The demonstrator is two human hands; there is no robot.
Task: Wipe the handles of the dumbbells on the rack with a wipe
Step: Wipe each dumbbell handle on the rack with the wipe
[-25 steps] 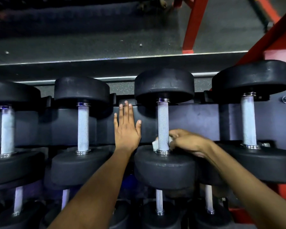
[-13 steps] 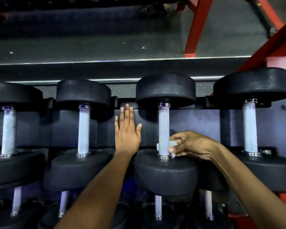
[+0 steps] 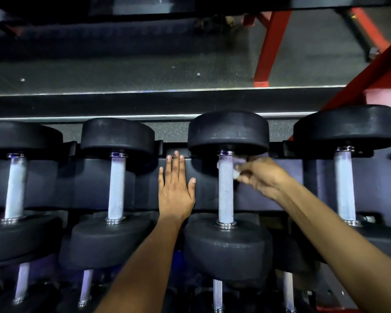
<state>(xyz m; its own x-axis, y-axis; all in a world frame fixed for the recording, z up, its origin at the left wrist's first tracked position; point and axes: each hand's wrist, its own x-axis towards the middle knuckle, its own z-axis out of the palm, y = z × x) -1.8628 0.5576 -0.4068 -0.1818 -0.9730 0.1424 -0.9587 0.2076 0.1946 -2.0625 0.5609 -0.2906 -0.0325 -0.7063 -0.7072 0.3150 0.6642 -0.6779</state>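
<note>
wipe at the top of the third handle

item 1, right hand (image 3: 261, 177): fingers curled, pinching a small white wipe (image 3: 236, 168) against the right side of a knurled steel handle (image 3: 225, 188), close under the upper weight head. the wipe is bunched and partly blurred; a corner of it shows on the handle's left edge, so it seems to wrap partway behind, though how far cannot be told.

item 2, wiped dumbbell (image 3: 228, 132): third from the left in the top row, lying across the rack with its handle running away from the viewer. black round heads at both ends, chrome collars where handle meets head. the lower stretch of the handle is bare.

item 3, left hand (image 3: 175, 190): flat, fingers straight and together, thumb out to the right, palm pressed on the dark rack panel (image 3: 280, 188) between the second and third dumbbells. it holds nothing.

item 4, neighbouring dumbbells: second dumbbell (image 3: 116, 186) just left of the flat hand; first dumbbell (image 3: 15, 186) at the left edge, its handle paler and smoother-looking; fourth dumbbell (image 3: 344, 186) to the right, beyond the right forearm. all sit parallel, apart from one another.

item 5, lower row (image 3: 217, 294): more handles and black heads below, dim.

item 6, surroundings: speckled dark floor (image 3: 122, 75) beyond the rack, red steel frame (image 3: 269, 46) upper right.
</note>
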